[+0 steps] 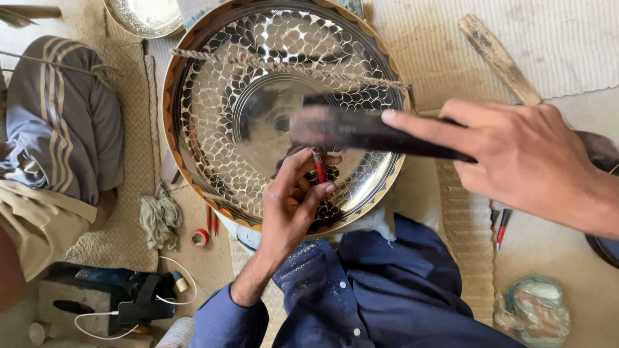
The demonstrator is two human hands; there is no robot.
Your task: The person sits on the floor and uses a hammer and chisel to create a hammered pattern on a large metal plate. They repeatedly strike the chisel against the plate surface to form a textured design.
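While the large round metal tray (258, 84) fills the upper middle of the frame, propped against the person's lap, the left hand (293, 200) pinches a thin red-handled chisel (319, 169) between thumb and fingers, its tip set on the tray's lower face. The right hand (522, 158) is wrapped tightly about the handle of a dark hammer (348, 129), forefinger laid along it; the head is motion-blurred just above the chisel.

By the look of it, the step in hand is chasing the pattern into the metal, one strike at a time. The next blow calls for a steady chisel and a square hit on its top.

The tray is polished and mirror-bright, with a plain centre disc, rings of leaf-shaped cells cut across it and a darker banded rim. A twisted cord (290, 67) crosses its upper part. A worn wooden stick (500, 58) lies at upper right on a ribbed woven mat (567, 38). At lower left lie a crumpled grey rag (160, 219) and a small red tape roll (199, 238).
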